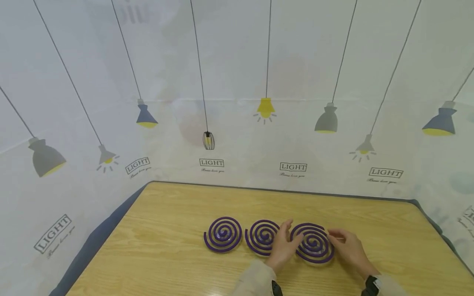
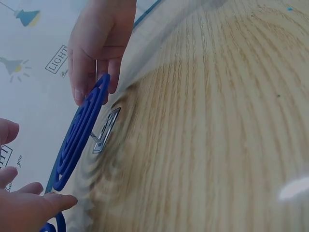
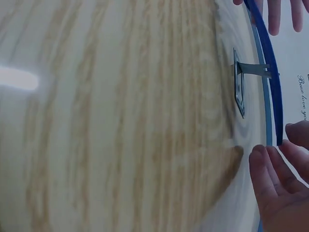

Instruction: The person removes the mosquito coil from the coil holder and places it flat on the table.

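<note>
A purple mosquito coil (image 1: 312,243), blue in the wrist views, sits raised on a small metal stand (image 3: 253,69). At its left edge is my left hand (image 1: 284,246), thumb and fingers spread apart, without a grip on the coil. My right hand (image 1: 348,248) is at the coil's right rim, fingers loosely bent around the edge; in the right wrist view its fingertips are very close to the rim, and contact is hard to judge. A second coil (image 1: 265,236) lies just left, partly hidden behind my left hand.
A third coil (image 1: 223,233) lies at the left end of the row. The wooden table (image 1: 155,246) reaches a back edge against a pale curtain (image 1: 237,65) printed with lamps. Light glares off the tabletop in both wrist views.
</note>
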Motion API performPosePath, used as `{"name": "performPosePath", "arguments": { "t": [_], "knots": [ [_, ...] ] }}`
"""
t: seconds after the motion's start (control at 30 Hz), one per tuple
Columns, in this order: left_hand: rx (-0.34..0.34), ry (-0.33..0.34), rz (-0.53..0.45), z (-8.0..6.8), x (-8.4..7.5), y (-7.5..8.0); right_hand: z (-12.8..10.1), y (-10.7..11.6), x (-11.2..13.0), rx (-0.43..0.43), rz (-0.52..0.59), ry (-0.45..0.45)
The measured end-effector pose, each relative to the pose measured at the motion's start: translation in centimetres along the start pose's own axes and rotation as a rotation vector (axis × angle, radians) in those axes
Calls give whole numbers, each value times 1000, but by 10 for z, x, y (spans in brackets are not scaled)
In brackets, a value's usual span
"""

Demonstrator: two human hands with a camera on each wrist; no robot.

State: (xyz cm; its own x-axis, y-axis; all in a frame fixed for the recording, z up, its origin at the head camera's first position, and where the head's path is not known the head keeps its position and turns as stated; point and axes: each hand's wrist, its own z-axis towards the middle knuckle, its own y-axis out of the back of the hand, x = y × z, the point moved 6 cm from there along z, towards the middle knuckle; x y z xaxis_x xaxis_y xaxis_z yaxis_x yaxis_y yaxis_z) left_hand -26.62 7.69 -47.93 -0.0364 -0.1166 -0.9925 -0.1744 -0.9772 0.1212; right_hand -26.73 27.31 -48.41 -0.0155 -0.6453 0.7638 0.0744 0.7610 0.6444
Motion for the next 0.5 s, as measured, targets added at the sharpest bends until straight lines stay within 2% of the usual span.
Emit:
{"name": "performPosePath", "arguments": {
  "t": [0.33,0.5],
  "knots": [
    [51,83,5,0,10,-7,-1,-3,-5,-1,4,5],
    [77,133,-28,-2,12,-9,-2,-5,-6,-1,4,4]
  ]
}}
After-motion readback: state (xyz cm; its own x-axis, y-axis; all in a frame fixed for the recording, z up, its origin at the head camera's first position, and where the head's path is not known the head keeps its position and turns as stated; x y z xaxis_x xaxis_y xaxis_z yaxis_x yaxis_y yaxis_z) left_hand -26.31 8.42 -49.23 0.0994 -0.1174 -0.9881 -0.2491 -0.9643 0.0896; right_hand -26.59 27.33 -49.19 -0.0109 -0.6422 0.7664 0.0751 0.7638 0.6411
